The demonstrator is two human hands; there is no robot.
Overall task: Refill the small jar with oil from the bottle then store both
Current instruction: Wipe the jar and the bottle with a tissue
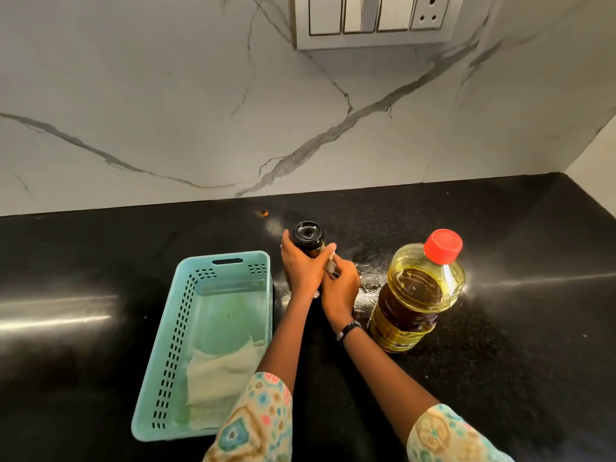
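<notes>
One small jar (308,240) with a black lid is standing on the black desk (500,328), the left hand (301,266) grasping it while the right hand (340,288) is pinching a tissue (330,264) against its side. One red-capped oil bottle (416,295) is standing just right of the hands, and one teal basket (173,345) holding a folded cloth (220,371) is lying to the left.

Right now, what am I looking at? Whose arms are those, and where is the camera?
The camera sits on a person's head, looking down, so those are that person's own arms. The left hand has a grip round a small jar with a black lid. The right hand pinches a bit of white tissue against it, maybe wiping. On the black counter stand a big oil bottle with its red cap on, and a blue basket holding a folded cloth.
</notes>
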